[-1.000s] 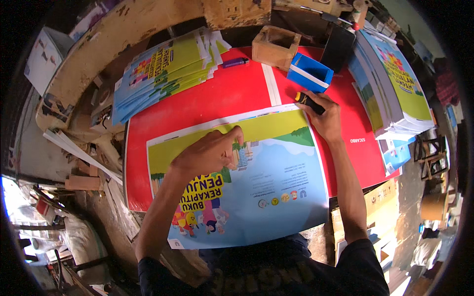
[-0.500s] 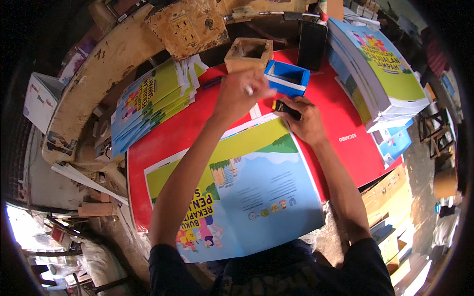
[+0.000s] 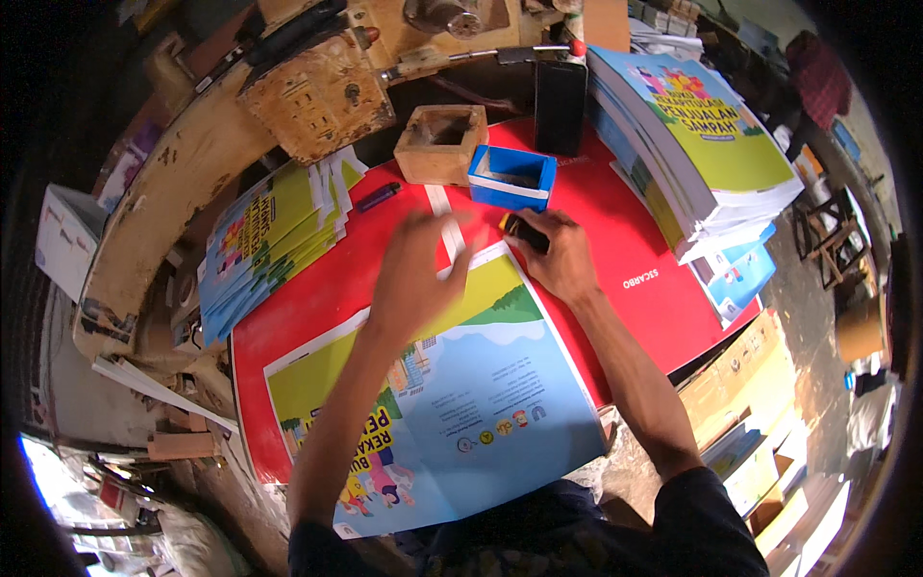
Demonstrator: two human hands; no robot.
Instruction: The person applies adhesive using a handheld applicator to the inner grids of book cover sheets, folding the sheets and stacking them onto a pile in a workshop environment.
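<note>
A large printed cover sheet [image 3: 461, 404], blue, yellow and green, lies flat on the red table top [image 3: 625, 260] in front of me. My left hand [image 3: 418, 274] hovers blurred over the sheet's upper edge, fingers apart and holding nothing. At the sheet's upper right corner, my right hand [image 3: 565, 264] grips a small black and yellow tool [image 3: 524, 231]. An open blue box [image 3: 511, 178] stands just beyond the tool.
A small wooden box [image 3: 440, 144] sits left of the blue box, and a purple lighter-like stick [image 3: 378, 197] lies nearby. Folded covers [image 3: 269, 240] fan out at left. A tall stack of books [image 3: 702, 144] stands at right. Cartons [image 3: 750, 385] sit below the table edge.
My left hand left the sheet, reached up to the blue box, and has now come back over the sheet's upper edge. The right hand stayed on the black tool.
</note>
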